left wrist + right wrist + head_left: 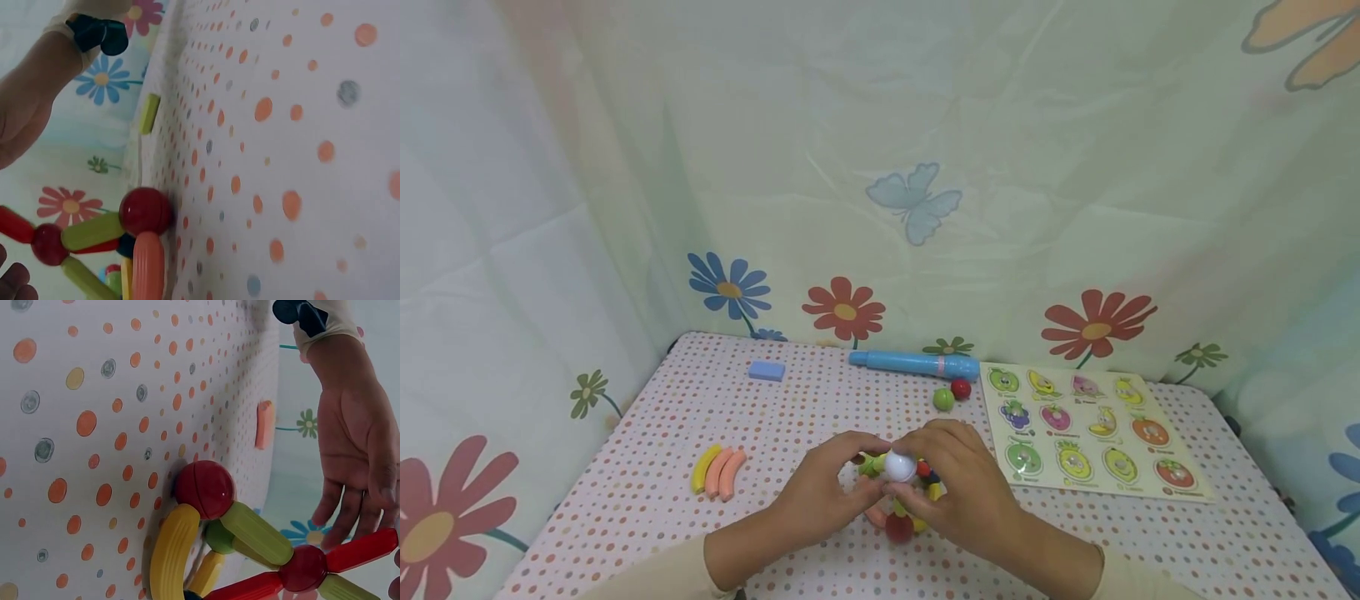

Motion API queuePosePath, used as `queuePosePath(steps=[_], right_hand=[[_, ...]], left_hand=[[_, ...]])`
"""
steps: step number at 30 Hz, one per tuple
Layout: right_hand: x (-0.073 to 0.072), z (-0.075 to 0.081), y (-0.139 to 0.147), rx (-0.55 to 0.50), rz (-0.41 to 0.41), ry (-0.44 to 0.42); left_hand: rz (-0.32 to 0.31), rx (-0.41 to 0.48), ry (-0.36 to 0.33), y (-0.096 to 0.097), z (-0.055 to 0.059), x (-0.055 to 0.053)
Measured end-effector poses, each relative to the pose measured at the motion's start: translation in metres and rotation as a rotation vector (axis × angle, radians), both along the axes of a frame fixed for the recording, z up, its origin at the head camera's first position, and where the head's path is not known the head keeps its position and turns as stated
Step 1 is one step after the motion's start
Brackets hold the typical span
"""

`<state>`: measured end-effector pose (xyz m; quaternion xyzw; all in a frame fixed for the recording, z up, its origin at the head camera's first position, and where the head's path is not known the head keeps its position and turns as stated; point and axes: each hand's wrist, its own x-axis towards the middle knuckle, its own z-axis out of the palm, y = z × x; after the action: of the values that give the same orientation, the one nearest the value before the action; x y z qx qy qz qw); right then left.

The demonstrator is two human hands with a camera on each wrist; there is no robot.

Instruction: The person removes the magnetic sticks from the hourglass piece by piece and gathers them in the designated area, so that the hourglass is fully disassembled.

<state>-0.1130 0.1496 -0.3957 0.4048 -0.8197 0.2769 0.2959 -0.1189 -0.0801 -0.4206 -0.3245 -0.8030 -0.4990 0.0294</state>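
Observation:
A white ball (900, 467) sits between my two hands in the head view, above a built frame of coloured sticks and balls. My right hand (966, 483) pinches the ball from the right with thumb and forefinger. On its other side, my left hand (820, 492) holds it between thumb and forefinger. The frame has a dark red ball (205, 489) resting on the table, joined to a yellow curved stick (174, 547) and a green stick (257, 532). Higher up, another red ball (303, 567) joins red and green sticks. The hands hide much of the frame in the head view.
Yellow and peach curved sticks (718, 472) lie at left on the dotted table (647, 500). Behind are a blue block (767, 371), a blue tube (913, 364), a green ball (943, 399) and a red ball (960, 389). A fruit puzzle board (1097, 429) lies at right.

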Motion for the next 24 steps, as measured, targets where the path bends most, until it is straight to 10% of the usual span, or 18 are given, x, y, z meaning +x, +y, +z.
queuePosePath(steps=[24], right_hand=[[0.011,0.001,-0.003,-0.017,0.056,-0.139]], left_hand=[[0.033,0.076,-0.013,0.022,-0.005,-0.008]])
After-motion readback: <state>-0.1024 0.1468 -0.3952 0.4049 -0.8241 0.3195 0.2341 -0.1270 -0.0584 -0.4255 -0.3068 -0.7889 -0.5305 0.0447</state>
